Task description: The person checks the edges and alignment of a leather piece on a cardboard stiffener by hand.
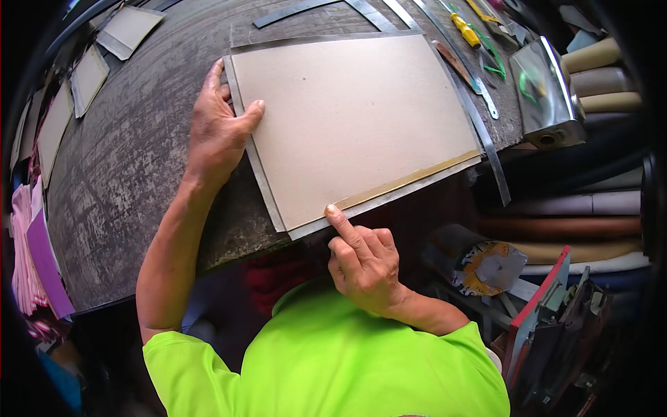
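A large beige cardboard sheet (361,118) with grey borders lies at the table's front, its near edge jutting past the tabletop. My left hand (222,128) grips its left side, thumb on top and fingers at the outer edge. Along the near edge runs a wet-looking yellowish-brown strip (410,178), perhaps glue. My right hand (365,260) touches the left end of this strip with an outstretched index fingertip, which is stained brown. The other fingers of that hand are curled loosely and hold nothing.
Beyond the sheet lie a metal square (299,12), a metal strip (490,156), a wooden-handled blade (458,66) and a yellow-handled tool (465,31). A shiny metal can (549,97) stands at right, near rolls of material (597,205). Smaller panels (90,80) lie at left.
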Available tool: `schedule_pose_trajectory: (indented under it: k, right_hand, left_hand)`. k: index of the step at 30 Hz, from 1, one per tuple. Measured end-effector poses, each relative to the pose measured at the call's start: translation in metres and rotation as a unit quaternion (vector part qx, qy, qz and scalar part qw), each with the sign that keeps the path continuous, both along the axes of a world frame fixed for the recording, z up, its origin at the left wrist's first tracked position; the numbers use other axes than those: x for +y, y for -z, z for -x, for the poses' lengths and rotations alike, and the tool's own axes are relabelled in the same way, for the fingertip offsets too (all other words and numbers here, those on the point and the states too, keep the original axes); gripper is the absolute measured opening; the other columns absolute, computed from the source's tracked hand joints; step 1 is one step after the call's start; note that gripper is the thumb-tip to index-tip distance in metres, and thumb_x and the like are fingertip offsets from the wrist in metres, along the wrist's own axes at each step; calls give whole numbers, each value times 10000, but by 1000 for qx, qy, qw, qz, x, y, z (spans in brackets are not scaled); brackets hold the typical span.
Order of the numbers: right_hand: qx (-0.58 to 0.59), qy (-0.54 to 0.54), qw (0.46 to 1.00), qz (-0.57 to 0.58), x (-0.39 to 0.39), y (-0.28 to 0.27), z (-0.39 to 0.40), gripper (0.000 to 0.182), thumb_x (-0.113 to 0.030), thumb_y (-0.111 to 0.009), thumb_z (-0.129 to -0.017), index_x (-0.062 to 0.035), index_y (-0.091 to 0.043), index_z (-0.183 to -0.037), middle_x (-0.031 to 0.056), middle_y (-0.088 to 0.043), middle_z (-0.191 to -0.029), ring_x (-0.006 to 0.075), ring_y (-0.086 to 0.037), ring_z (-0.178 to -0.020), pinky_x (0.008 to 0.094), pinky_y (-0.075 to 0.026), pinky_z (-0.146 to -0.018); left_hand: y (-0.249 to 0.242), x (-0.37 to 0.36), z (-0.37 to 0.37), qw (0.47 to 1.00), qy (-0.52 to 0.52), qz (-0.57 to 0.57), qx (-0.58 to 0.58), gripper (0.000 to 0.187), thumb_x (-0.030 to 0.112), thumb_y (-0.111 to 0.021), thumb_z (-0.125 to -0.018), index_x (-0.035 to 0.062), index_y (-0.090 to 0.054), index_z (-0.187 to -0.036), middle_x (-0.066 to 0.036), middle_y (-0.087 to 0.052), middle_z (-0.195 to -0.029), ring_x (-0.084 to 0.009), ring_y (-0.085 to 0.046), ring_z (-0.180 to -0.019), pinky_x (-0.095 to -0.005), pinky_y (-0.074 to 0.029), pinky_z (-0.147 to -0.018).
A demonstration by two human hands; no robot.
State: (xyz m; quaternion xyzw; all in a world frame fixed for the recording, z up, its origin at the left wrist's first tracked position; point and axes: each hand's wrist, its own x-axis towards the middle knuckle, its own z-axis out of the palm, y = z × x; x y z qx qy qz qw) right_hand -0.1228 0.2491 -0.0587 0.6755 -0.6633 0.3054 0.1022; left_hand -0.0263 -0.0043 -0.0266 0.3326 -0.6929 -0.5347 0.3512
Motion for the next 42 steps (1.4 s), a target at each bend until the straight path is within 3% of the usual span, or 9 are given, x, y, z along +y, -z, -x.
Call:
schedule_pose_trajectory:
  k: [13,16,19,22,27,30,33,37,42]
  right_hand:
    - [62,-84,994,-29,-15,-12,-21,71,-56,-671,-839,-56,-604,-863,139,-678,-1328,167,-569,-762,311,-390,-664]
    - [-70,-134,988,4,-12,-18,-8,115,-37,-694,-810,-50,-609,-887,122,-703,-1256,177,-587,-778,326,-423,-685]
    - [-174,-43,982,60,16,-15,15,296,47,-718,-749,-20,-589,-1007,273,-600,-1329,261,-631,-845,338,-527,-689]
    - [-109,112,988,9,24,-10,31,321,53,-718,-756,14,-555,-1030,342,-491,-1440,318,-628,-847,381,-554,-708]
    - [126,22,988,-87,22,-5,-5,50,-12,-650,-800,-31,-607,-815,177,-532,-1497,220,-579,-797,319,-419,-624]
    - [14,-133,990,-52,18,-18,-6,79,-28,-681,-812,-33,-633,-875,188,-600,-1406,217,-620,-864,306,-461,-663]
    - [-67,-19,997,45,16,-17,11,140,-38,-726,-813,-16,-626,-910,235,-616,-1348,233,-631,-844,334,-497,-675]
    - [90,124,982,-115,19,-22,20,216,-55,-758,-791,12,-599,-921,315,-547,-1405,217,-597,-720,327,-478,-615]
    - [74,-42,994,-69,7,-18,-11,49,-10,-657,-815,2,-609,-814,229,-591,-1400,179,-548,-706,307,-416,-605]
  left_hand:
    - [4,-5,-2,1000,9,20,-23,867,1,-670,-933,-128,-84,-1559,-311,-586,-1275,-304,-696,-1095,-341,-626,-880]
    - [7,-5,-1,1000,10,26,9,865,-9,-665,-930,-130,-82,-1557,-319,-580,-1284,-310,-695,-1100,-344,-628,-880]
    - [7,-5,0,999,6,31,11,817,-21,-627,-930,-147,-103,-1544,-346,-587,-1240,-339,-701,-1077,-343,-641,-850]
    - [3,-2,1,1000,10,28,8,824,-23,-626,-932,-142,-90,-1546,-343,-586,-1244,-342,-699,-1084,-350,-640,-864]
    - [8,-5,1,999,18,18,27,839,-37,-618,-927,-127,-66,-1552,-327,-592,-1237,-342,-697,-1089,-355,-641,-866]
    - [4,-2,1,1000,15,10,18,831,-48,-611,-925,-116,-73,-1555,-318,-594,-1236,-340,-698,-1088,-356,-641,-870]
    - [2,-1,3,1000,7,2,20,822,-52,-608,-924,-106,-86,-1557,-311,-595,-1239,-336,-698,-1086,-355,-640,-876]
    - [1,-1,3,1000,8,-6,14,817,-51,-609,-922,-98,-98,-1558,-303,-598,-1240,-330,-701,-1081,-357,-638,-886]
    - [-2,0,0,1000,7,-9,-4,849,-30,-633,-923,-107,-80,-1563,-308,-578,-1281,-314,-699,-1082,-348,-635,-870]
